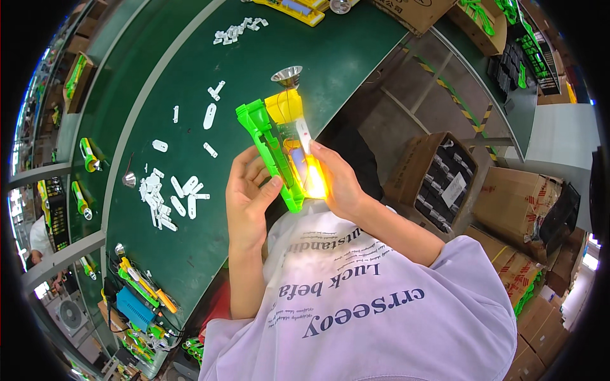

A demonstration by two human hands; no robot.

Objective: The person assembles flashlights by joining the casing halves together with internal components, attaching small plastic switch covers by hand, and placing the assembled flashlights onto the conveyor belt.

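Observation:
My left hand (249, 197) is closed around a long green plastic flashlight shell half (256, 120), its hollow side turned toward the right. Close beside it, my right hand (338, 181) grips the matching yellow flashlight housing (284, 106). A white switch strip (303, 133) lies along that housing, and a bluish cylindrical cell (296, 156) shows inside. Near my right fingers a lamp panel (314, 183) glows brightly. From the far end of the housing a shiny cone reflector (287, 77) hangs out on a thin wire. The two halves are apart along most of their length.
Loose white plastic pieces (154, 198) lie in groups on the green table (184, 63). A second reflector (129, 179) is at left. A blue box (135, 309) and flashlights stand lower left. Cartons (406, 174) sit on the floor at right, beyond the table edge.

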